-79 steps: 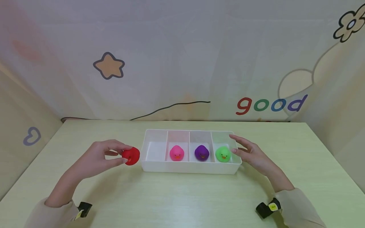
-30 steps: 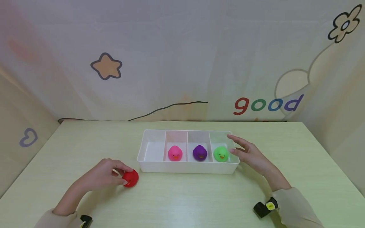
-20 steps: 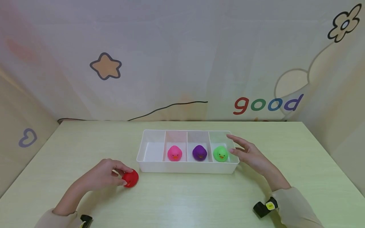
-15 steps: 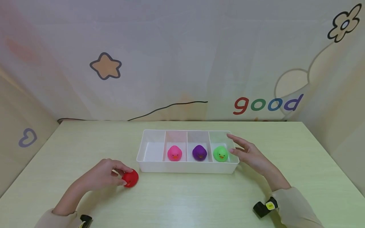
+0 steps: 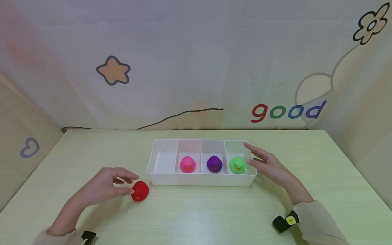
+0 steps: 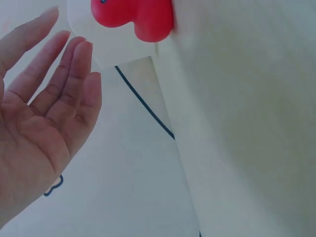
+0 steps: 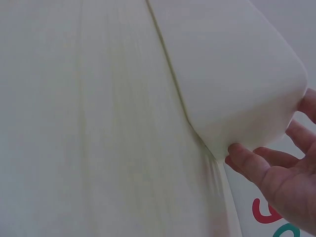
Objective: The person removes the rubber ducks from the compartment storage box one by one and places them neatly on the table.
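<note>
A red rubber duck sits on the table just left of the white box's front corner. Beside it is my left hand, thumb tip right at the duck and fingers spread away from it. In the left wrist view, the palm and loosely extended fingers of the left hand hold nothing, with the red duck at the top edge. My right hand touches the right end of the divided white box with relaxed fingers. The right wrist view shows the fingertips of that hand against the box's end wall.
Inside the box stand a pink duck, a purple duck and a green duck, one per compartment. Its leftmost compartment holds no duck. A printed curtain hangs behind the pale table.
The left hand brought the red duck from beside the box's left end down to the table nearer me, then loosened its fingers and drew slightly left. The right hand stayed at the box.
</note>
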A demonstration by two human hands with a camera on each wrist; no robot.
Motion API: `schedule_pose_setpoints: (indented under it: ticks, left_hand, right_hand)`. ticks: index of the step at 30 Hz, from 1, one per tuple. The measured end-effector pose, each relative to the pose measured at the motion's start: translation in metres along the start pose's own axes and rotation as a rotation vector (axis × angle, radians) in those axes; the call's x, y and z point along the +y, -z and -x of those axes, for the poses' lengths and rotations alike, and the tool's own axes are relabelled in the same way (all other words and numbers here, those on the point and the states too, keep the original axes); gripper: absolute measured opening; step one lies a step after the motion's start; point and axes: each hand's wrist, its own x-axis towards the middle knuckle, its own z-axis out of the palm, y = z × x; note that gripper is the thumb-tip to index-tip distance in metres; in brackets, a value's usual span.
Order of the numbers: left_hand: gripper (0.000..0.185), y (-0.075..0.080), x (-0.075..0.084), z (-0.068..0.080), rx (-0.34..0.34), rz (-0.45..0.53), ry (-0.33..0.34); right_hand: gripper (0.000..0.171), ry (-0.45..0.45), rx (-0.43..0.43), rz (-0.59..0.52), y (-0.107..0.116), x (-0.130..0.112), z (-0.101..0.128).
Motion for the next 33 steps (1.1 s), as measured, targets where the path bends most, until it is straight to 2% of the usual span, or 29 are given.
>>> schedule_pose_setpoints:
  ticks: [13,19,26,33]
  left_hand:
    - [0.031,-0.007,0.018,-0.018,0.058,0.021,-0.024]
    - [0.032,-0.013,0.027,-0.035,0.101,0.049,-0.045]
    - [0.034,-0.021,0.037,-0.058,0.099,0.09,-0.085]
    - [0.036,-0.028,0.046,-0.076,0.115,0.124,-0.072]
  right_hand:
    - [0.063,-0.01,-0.002,-0.013,0.002,0.005,-0.004]
    - [0.063,-0.011,-0.004,-0.016,0.001,0.004,-0.005]
    - [0.063,-0.01,0.001,0.0,0.002,0.003,-0.002]
    - [0.061,0.007,-0.015,-0.028,0.001,0.003,-0.003]
